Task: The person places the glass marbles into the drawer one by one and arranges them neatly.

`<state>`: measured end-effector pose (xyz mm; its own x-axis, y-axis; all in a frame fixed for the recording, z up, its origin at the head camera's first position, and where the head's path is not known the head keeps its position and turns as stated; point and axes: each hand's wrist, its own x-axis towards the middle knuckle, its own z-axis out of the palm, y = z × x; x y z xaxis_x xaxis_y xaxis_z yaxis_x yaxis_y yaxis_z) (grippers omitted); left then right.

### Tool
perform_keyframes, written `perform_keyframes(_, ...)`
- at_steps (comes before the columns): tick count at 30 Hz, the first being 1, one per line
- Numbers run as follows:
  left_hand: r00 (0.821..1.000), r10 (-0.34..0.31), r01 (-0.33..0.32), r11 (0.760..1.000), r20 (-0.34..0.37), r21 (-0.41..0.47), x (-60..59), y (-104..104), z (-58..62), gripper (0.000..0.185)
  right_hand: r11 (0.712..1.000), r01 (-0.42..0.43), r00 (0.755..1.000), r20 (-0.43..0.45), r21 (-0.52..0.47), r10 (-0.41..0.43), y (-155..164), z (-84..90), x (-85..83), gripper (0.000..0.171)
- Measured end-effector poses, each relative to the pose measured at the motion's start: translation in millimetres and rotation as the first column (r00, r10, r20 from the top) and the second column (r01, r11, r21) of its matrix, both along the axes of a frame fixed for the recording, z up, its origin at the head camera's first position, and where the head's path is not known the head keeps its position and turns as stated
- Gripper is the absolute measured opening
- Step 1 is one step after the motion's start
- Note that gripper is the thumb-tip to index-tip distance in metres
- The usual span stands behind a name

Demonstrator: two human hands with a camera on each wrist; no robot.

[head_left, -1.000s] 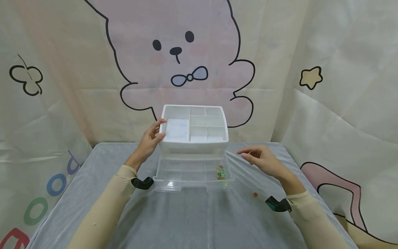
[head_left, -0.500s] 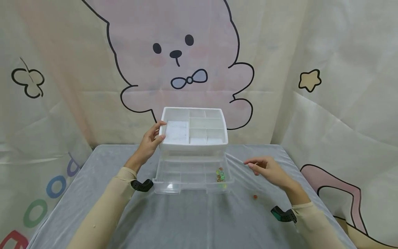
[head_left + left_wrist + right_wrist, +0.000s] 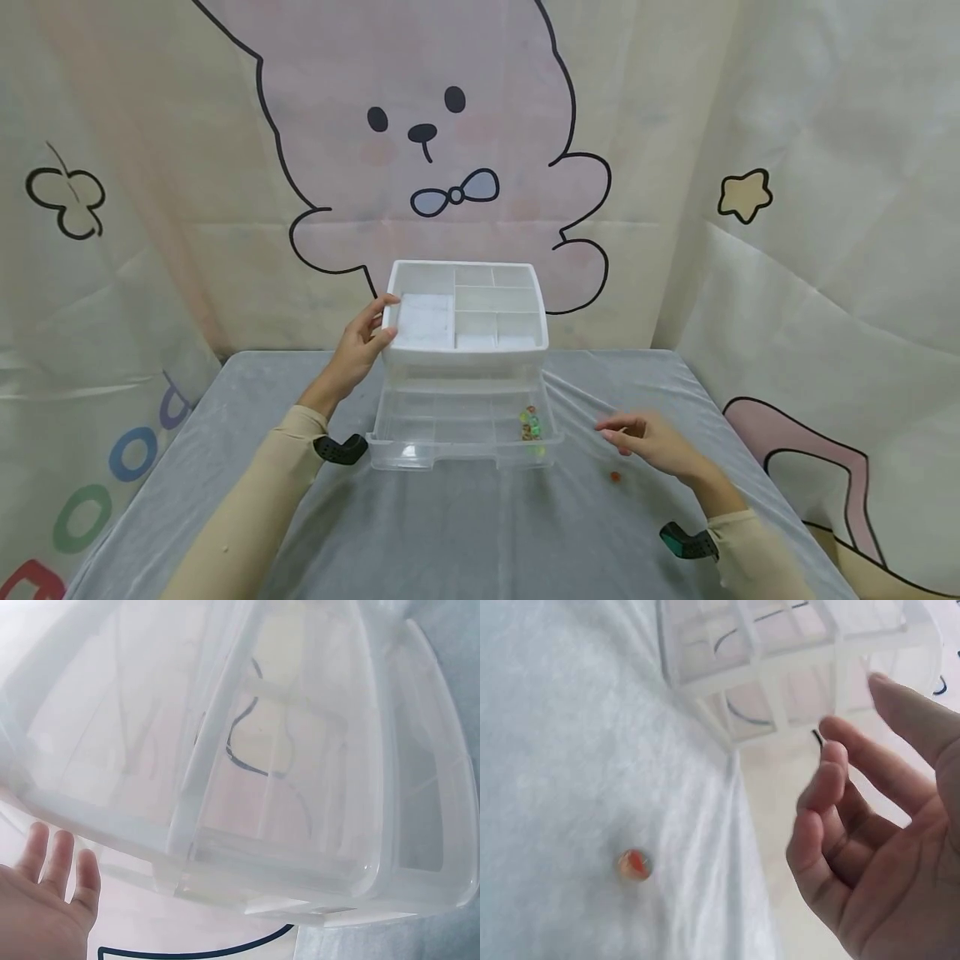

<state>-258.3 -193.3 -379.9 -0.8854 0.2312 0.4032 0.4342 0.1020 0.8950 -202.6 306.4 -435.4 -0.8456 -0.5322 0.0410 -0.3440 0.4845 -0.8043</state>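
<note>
A desktop organizer with clear drawers has a white compartmented top tray [image 3: 498, 300]. Its bottom clear drawer [image 3: 465, 454] is pulled out toward me, with several colored marbles [image 3: 530, 427] in the right-hand compartment. My left hand [image 3: 352, 354] rests at the left side of the top tray, thumb and index fingertips on the rim; three straight fingers [image 3: 56, 862] show beside the clear wall. A lone orange marble [image 3: 634, 865] lies on the cloth right of the drawer. Behind and above it is my right hand [image 3: 652, 442], fingers loosely bent, holding nothing.
A grey cloth [image 3: 450, 542] covers the table. Cream curtains with a printed bear [image 3: 420, 192] hang behind it and at both sides. A black wrist device [image 3: 341, 450] sits on my left forearm, close to the drawer's left corner.
My right hand has moved down and slightly right, away from the organizer and closer to the lone marble. The left hand stays at the rim. The head view has tilted slightly.
</note>
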Motion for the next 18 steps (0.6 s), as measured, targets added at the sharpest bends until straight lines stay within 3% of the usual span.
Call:
perform_keyframes(7,1.000,-0.006,0.006,1.000,-0.006,0.001,-0.9,1,0.0,0.048,0.988,-0.143,0.984,0.096,-0.064,0.149,19,-27.6,-5.2,0.036)
perform_keyframes(11,1.000,-0.006,0.006,1.000,-0.009,-0.004,0.4,0,-0.2,0.049,0.987,-0.136,0.983,0.116,-0.082,0.145,28,-40.0,-6.8,0.036)
perform_keyframes(18,1.000,-0.011,0.011,1.000,-0.015,0.003,1.5,-1,0.4,0.048,0.989,-0.125,0.980,0.144,-0.076,0.135,33,-46.8,-4.4,0.037)
